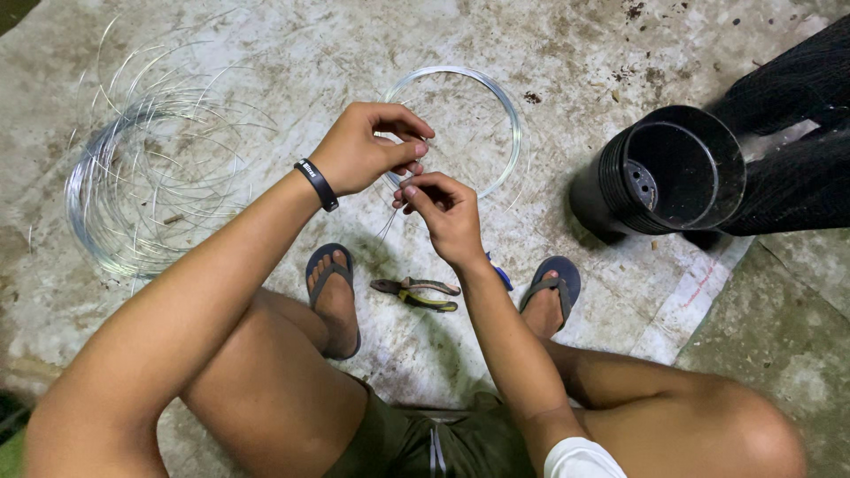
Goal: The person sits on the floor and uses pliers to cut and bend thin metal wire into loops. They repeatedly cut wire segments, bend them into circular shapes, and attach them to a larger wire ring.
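Both hands meet in front of us, above the ground sheet. Our left hand (363, 150) is closed in a pinch on the near rim of a small wire ring (453, 128), and our right hand (443, 208) is closed just below it, with the fingertips pinching a thin wire end (390, 223) that hangs down between the two hands. The ring is held up in the air, and its far side shows against the dirty white sheet (567, 53).

To do this step well, we judge that the left pinch must keep the ring strands together, so they do not spring apart, while the right fingers lead the loose end tight and close around them. Thin wire is stiff and sharp, so we keep the fingertips away from the cut tip.

Pliers (416, 292) with coloured handles lie between our feet, near for use. A big loose wire coil (142, 186) lies at the left, and a black plastic pot (668, 173) lies on its side at the right.
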`<state>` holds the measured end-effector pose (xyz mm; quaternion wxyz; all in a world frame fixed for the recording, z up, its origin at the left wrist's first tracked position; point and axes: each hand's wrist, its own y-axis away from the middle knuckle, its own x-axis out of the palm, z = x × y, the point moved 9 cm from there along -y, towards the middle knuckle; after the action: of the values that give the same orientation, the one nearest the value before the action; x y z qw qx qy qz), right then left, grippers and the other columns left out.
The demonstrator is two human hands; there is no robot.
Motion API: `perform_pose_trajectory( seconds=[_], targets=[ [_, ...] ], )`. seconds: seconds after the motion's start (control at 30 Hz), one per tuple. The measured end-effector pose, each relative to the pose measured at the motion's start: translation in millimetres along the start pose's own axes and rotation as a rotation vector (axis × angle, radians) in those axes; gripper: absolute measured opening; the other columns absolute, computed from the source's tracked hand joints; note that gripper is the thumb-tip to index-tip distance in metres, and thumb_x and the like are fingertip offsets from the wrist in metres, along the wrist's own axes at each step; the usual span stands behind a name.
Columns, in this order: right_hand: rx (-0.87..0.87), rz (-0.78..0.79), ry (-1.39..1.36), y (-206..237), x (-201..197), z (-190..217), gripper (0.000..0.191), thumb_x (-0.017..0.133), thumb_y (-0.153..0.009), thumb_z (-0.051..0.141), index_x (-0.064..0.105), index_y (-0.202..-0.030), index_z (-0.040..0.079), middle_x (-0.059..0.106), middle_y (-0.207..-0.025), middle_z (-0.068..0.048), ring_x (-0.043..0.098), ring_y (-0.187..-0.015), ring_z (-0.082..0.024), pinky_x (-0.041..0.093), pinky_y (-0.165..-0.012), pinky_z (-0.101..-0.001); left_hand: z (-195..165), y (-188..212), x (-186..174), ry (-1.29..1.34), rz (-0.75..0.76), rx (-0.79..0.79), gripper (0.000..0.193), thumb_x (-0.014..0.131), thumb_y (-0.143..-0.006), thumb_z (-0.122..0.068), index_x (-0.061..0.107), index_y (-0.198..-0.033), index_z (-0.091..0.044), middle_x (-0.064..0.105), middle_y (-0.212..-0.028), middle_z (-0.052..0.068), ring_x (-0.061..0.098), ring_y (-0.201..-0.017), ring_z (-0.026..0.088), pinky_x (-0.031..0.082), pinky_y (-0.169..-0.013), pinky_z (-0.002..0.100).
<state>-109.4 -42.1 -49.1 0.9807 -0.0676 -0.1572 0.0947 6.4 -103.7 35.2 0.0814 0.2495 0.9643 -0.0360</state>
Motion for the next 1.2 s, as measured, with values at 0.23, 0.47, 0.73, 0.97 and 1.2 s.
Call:
perform_pose_trajectory(
  seconds=[0.23,0.47,0.73,0.97,1.2],
  targets=[
    [0.015,-0.022,-0.018,0.4,-1.5,0.9,0.012,0.067,-0.1,0.003,0.07,-0.109,-0.005,0.076,-0.098,-0.015,0.074,-0.088,-0.02,0.059,-0.077,-0.0327,-5.8,3.0,-1.3,-0.045,-0.03,-0.022,0.02,0.073,-0.09,-0.005,0.074,-0.11,-0.002,0.074,-0.097,0.008,0.073,-0.084,0.012,0.063,-0.072,0.026],
    [0.003,-0.014,0.007,0.1,-4.6,9.2,0.011,0.067,-0.101,0.003,0.07,-0.108,-0.006,0.076,-0.095,-0.014,0.074,-0.088,-0.019,0.058,-0.077,-0.0313,-4.1,2.2,4.2,-0.002,-0.013,0.007,0.025,0.071,-0.093,-0.005,0.072,-0.118,-0.003,0.073,-0.098,0.009,0.074,-0.088,0.012,0.062,-0.075,0.025],
    [0.019,-0.029,0.075,-6.7,-24.6,39.5,0.013,0.069,-0.099,0.005,0.072,-0.106,-0.005,0.076,-0.093,-0.013,0.072,-0.084,-0.016,0.059,-0.076,-0.0295,39.6,3.7,26.2,0.115,0.213,-0.152,0.031,0.052,-0.101,-0.009,0.065,-0.127,0.001,0.075,-0.104,0.012,0.074,-0.093,0.018,0.063,-0.082,0.032],
    [0.044,0.075,0.119,-22.8,-47.1,76.0,0.011,0.071,-0.099,0.005,0.073,-0.104,-0.005,0.074,-0.092,-0.011,0.067,-0.08,-0.014,0.055,-0.074,-0.0291,38.1,10.1,63.5,0.309,0.472,-0.114,0.026,0.06,-0.1,-0.009,0.064,-0.12,0.007,0.074,-0.114,0.016,0.075,-0.109,0.021,0.061,-0.096,0.035],
    [0.09,0.067,0.112,-27.9,-49.5,107.0,0.01,0.071,-0.098,0.004,0.072,-0.104,-0.003,0.075,-0.093,-0.012,0.07,-0.084,-0.016,0.056,-0.075,-0.0298,7.9,9.2,67.6,0.276,0.459,0.006,0.021,0.074,-0.093,-0.007,0.073,-0.109,0.006,0.077,-0.105,0.014,0.075,-0.099,0.019,0.062,-0.092,0.033]
  ],
)
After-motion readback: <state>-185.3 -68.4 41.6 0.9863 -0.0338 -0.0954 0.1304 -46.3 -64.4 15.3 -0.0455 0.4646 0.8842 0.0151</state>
